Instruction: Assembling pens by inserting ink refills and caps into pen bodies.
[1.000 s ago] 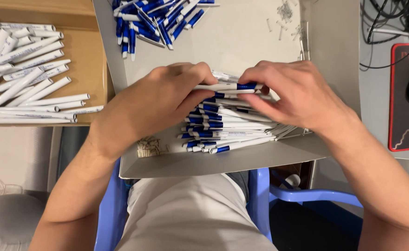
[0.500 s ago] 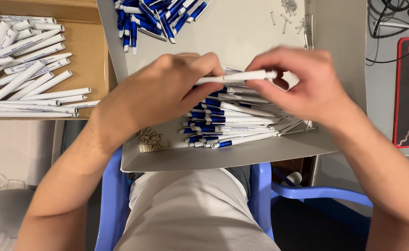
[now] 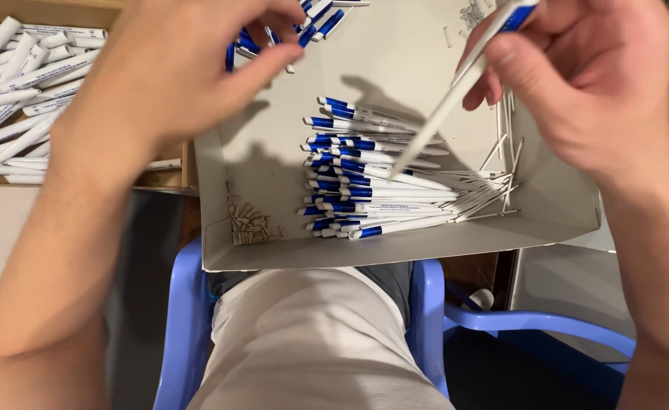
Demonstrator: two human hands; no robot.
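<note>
White plastic pen barrel with a blue end [image 3: 463, 83], pinched between thumb and fingers of the right hand [image 3: 577, 83], held slanting above the shallow grey cardboard tray [image 3: 395, 250] resting across the lap. Tray the largest item, on the knees over a blue plastic chair [image 3: 425, 319]; to its left, a brown cardboard box [image 3: 169, 179] partly filled with loose white pen bodies [image 3: 23, 83] lying at mixed angles. In the tray's middle, a neat stack of white pens with blue clips [image 3: 372, 182], clips all pointing left, tips to the right; beside their tips, a scatter of thin white ink refills [image 3: 494, 190]. Further back in the tray, under the left hand [image 3: 175, 68], a loose heap of blue-and-white pen parts [image 3: 304, 26]. Left hand curled, fingers bent down toward that heap, reaching into it; whether anything sits between the fingertips cannot be told. Near the tray's front left corner, a small cluster of tiny pale springs [image 3: 248, 225]. Judged from the layout: a fair stack already laid in order, one pen in hand, and plenty left over in the box, the back heap, the refills and the springs, so seemingly somewhere in the middle of the work.
</note>
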